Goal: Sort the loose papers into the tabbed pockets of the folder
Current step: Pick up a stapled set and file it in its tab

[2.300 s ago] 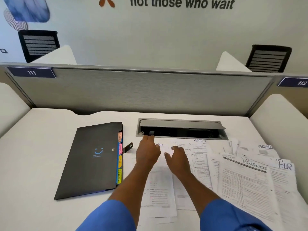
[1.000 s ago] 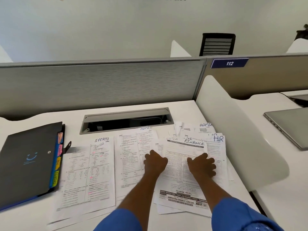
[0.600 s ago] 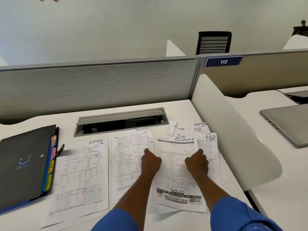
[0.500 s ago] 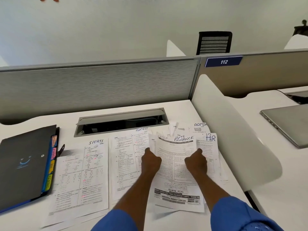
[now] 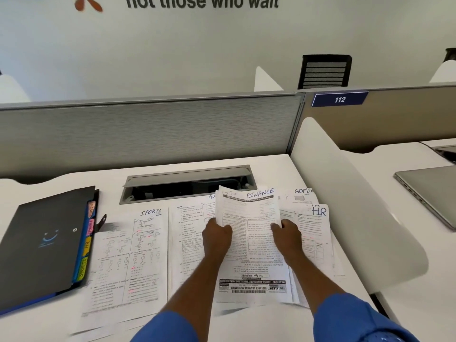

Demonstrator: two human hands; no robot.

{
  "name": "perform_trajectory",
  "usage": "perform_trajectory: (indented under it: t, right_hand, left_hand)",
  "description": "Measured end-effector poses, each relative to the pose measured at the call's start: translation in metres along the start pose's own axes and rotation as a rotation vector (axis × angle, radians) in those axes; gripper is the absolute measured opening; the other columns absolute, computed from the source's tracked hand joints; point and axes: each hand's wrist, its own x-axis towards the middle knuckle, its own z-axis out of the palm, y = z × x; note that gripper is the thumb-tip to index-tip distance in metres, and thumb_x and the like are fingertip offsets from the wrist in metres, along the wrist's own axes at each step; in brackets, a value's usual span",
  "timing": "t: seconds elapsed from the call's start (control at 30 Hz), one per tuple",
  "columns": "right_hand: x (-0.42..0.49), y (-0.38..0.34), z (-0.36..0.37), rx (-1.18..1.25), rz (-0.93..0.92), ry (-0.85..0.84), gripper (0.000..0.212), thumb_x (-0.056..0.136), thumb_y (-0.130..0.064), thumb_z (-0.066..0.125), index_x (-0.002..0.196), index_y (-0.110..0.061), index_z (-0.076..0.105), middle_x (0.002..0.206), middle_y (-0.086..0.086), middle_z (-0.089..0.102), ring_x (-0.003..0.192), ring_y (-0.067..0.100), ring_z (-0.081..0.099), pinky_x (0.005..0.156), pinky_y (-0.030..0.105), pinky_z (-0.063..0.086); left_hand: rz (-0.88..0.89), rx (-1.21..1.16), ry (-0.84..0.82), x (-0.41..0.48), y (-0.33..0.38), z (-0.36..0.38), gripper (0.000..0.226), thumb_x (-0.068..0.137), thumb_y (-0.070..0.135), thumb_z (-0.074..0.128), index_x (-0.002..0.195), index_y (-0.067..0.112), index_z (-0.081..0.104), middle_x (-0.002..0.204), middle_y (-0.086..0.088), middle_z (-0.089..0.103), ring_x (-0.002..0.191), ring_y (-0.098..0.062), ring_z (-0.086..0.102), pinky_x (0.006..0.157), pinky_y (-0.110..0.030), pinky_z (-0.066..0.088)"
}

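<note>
A printed sheet marked FINANCE is lifted off the pile, its far edge raised. My left hand grips its left edge and my right hand grips its right edge. Flat on the white desk lie a sheet marked SPORTS, an ADMIN sheet partly hidden by my left arm, and an HR sheet at the right. A closed black folder lies at the left, its coloured tabs along the right edge.
A grey cable tray with its lid raised sits behind the papers. A grey partition closes the back of the desk and a white curved divider the right side. A closed laptop lies on the neighbouring desk.
Both hands moved from the sheets near the folder to the right-hand pile, closed on the FINANCE sheet's side edges and lifted it off the pile. The view turned right.
</note>
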Motion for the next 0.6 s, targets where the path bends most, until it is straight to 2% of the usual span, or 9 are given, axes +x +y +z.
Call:
perform_trajectory:
  t: [0.03,0.1,0.17,0.23,0.33,0.43,0.53,0.6]
  right_hand:
    - [0.0,-0.005,0.001,0.044,0.0,-0.022,0.014,0.089,-0.017,0.058,0.077,-0.01,0.057,0.075,0.001,0.064,0.073,0.023,0.059,0.058,0.029,0.044]
    - [0.0,-0.015,0.002,0.144,-0.007,-0.093,0.008,0.087,-0.012,0.062,0.094,-0.009,0.065,0.088,0.002,0.07,0.081,0.022,0.066,0.068,0.032,0.052]
    - [0.0,-0.029,0.005,0.212,-0.041,-0.166,0.019,0.085,-0.003,0.062,0.099,-0.014,0.068,0.093,0.001,0.072,0.088,0.025,0.069,0.08,0.039,0.057]
    - [-0.002,-0.047,0.008,0.256,-0.09,-0.189,0.026,0.083,0.003,0.061,0.098,-0.016,0.072,0.095,0.004,0.074,0.091,0.027,0.07,0.084,0.043,0.057]
    - [-0.004,-0.076,0.014,0.365,-0.179,-0.205,0.03,0.084,0.004,0.062,0.106,-0.013,0.073,0.1,0.005,0.075,0.093,0.025,0.071,0.085,0.04,0.058]
    - [-0.009,-0.098,0.023,0.456,-0.229,-0.243,0.037,0.085,0.005,0.062,0.116,-0.014,0.069,0.103,0.006,0.075,0.092,0.025,0.072,0.082,0.038,0.059]
    - [-0.015,-0.105,0.033,0.456,-0.217,-0.237,0.03,0.085,0.002,0.063,0.109,-0.015,0.071,0.103,0.009,0.074,0.094,0.031,0.071,0.086,0.048,0.059]
    - [-0.02,-0.101,0.04,0.435,-0.21,-0.225,0.027,0.086,0.002,0.062,0.101,-0.019,0.07,0.1,0.009,0.074,0.093,0.032,0.071,0.084,0.048,0.06]
  left_hand:
    - [0.003,-0.018,0.023,0.002,0.001,-0.004,0.022,0.085,0.018,0.057,0.106,0.011,0.059,0.108,-0.006,0.068,0.087,-0.021,0.062,0.07,-0.031,0.053]
    - [-0.003,-0.063,0.067,0.007,0.006,-0.014,0.021,0.084,0.017,0.058,0.104,0.011,0.059,0.107,-0.006,0.068,0.089,-0.023,0.063,0.073,-0.034,0.055]
    - [-0.002,-0.111,0.109,0.011,0.012,-0.026,0.023,0.083,0.015,0.057,0.105,0.009,0.061,0.106,-0.007,0.068,0.091,-0.026,0.065,0.079,-0.038,0.057]
    - [0.043,-0.162,0.147,0.015,0.02,-0.039,0.021,0.082,0.013,0.055,0.102,0.01,0.063,0.102,-0.006,0.069,0.088,-0.025,0.066,0.08,-0.04,0.057]
    - [0.144,-0.247,0.229,0.017,0.035,-0.063,0.014,0.08,0.012,0.053,0.091,0.014,0.062,0.089,0.0,0.069,0.08,-0.019,0.065,0.07,-0.034,0.057]
    - [0.223,-0.325,0.311,0.015,0.051,-0.081,0.01,0.078,0.008,0.053,0.085,0.011,0.06,0.079,0.002,0.065,0.072,-0.013,0.061,0.055,-0.023,0.047]
    - [0.25,-0.339,0.316,0.012,0.055,-0.092,0.01,0.079,0.007,0.052,0.086,0.01,0.059,0.078,0.002,0.063,0.07,-0.008,0.059,0.052,-0.016,0.04]
    - [0.234,-0.288,0.291,0.01,0.048,-0.094,0.011,0.08,0.007,0.051,0.088,0.011,0.057,0.081,0.001,0.062,0.073,-0.013,0.059,0.052,-0.017,0.04]
